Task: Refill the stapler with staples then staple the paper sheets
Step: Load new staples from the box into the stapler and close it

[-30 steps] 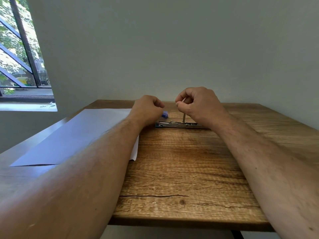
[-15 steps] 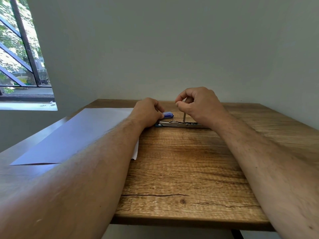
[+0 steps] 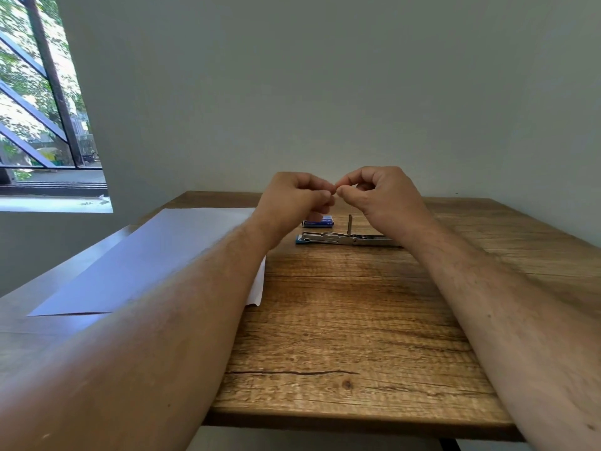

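The stapler point(image 3: 344, 239) lies opened flat on the wooden table point(image 3: 341, 320), its metal magazine on a blue base and a thin metal part standing upright. Just behind it sits a small blue staple box point(image 3: 319, 222). White paper sheets point(image 3: 156, 255) lie at the left, partly under my left forearm. My left hand point(image 3: 292, 198) and my right hand point(image 3: 380, 193) are raised above the stapler. Their curled fingertips meet and pinch something tiny, apparently a staple strip, too small to see clearly.
A plain wall stands right behind the table's far edge. A window is at the far left. The table's front edge runs across the lower part of the view, with bare wood between it and the stapler.
My right hand let go of the stapler's upright part and rose. My left hand left the blue box and rose too. Their fingertips now meet above the stapler.
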